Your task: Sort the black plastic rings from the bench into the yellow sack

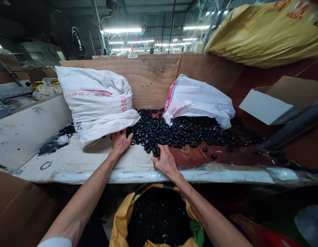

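Note:
A wide heap of small black plastic pieces [174, 132] lies across the bench [138, 159]. My left hand [121, 143] is at the heap's left side, thumb apart, with its fingertips partly hidden by the lower edge of a white woven sack [102, 99]. At the heap's front edge, my right hand [165, 161] has its thumb and fingers apart, touching or very near a few black pieces. No firm grip shows in either hand. Below the bench edge, between my forearms, stands a yellow sack [120, 219] full of similar dark pieces.
Another white sack [200, 97] lies on the heap at the right. A wooden board [154, 75] backs the bench. An open carton [269, 103] and a metal bar [292, 127] are at the right, beneath a large yellow sack [267, 34]. A clear plastic bag [52, 142] lies left.

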Action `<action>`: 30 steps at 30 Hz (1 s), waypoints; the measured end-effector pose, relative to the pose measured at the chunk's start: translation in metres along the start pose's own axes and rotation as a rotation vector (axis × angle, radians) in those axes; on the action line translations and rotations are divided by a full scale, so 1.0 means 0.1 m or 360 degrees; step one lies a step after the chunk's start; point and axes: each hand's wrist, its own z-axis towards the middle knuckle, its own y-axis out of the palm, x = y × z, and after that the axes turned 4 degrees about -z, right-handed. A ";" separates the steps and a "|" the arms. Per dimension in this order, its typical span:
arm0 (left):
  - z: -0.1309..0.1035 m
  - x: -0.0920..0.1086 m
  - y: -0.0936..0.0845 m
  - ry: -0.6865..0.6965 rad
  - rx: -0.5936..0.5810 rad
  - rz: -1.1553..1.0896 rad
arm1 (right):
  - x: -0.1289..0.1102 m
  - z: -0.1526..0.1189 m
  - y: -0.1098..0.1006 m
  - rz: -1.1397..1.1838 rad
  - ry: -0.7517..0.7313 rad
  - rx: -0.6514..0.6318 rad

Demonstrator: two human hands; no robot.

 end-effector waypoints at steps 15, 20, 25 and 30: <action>-0.60 0.23 0.02 0.0390 -0.0235 -0.0098 | -0.01 -0.02 -0.05 0.0113 -0.0149 -0.0043; -0.89 0.35 -0.31 0.0487 0.0067 -0.0347 | 0.01 -0.04 -0.08 0.0264 -0.0167 0.0123; -1.18 0.35 -0.42 0.0413 -0.0242 -0.0616 | 0.00 -0.09 -0.17 0.0419 -0.0296 0.0159; -1.24 0.19 -0.26 0.0214 -0.0240 -0.0708 | -0.04 -0.14 -0.21 0.0497 -0.0612 -0.0132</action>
